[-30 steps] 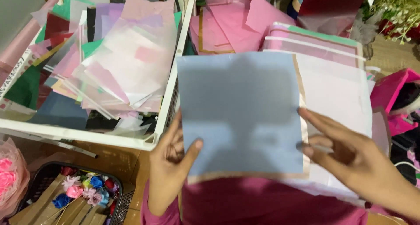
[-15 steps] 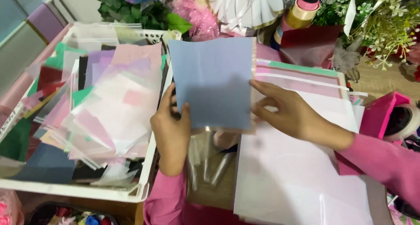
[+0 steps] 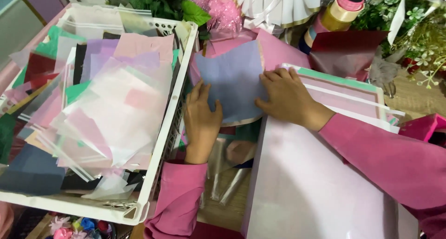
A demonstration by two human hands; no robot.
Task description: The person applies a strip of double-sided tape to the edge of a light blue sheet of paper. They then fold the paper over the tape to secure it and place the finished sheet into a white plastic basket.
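Fingers (image 3: 204,91) of the left hand (image 3: 200,120) lie flat and slightly spread on the lower left part of a pale blue sheet of paper (image 3: 232,78), pressing down rather than pinching; the thumb points toward the sheet's middle. The right hand (image 3: 288,97) rests palm down on the sheet's right edge, its fingers close together and extended to the left, likewise pressing, with nothing gripped between them. Head view, the only one supplied: the blue sheet lies flat between the white crate (image 3: 174,127) on the left and a stack of pink and white sheets (image 3: 353,92) with green edging on the right, its upper corners overlapping pink paper (image 3: 278,51) behind it. The sheet appears laid down and held in place; no fold or crease can be made out in it, so any shaping of it is judged not yet begun. The crate holds a loose heap of mixed coloured and translucent paper squares (image 3: 107,99). A large pale pink sheet (image 3: 306,188) covers the near right of the table, under the right sleeve. Clear wrappers (image 3: 227,174) lie below the blue sheet. At the far edge stand a roll of gold ribbon (image 3: 341,11), a dark red sheet (image 3: 346,51), green leaves (image 3: 162,2) and white pleated paper (image 3: 278,4). Small coloured flowers (image 3: 79,225) show at bottom left.
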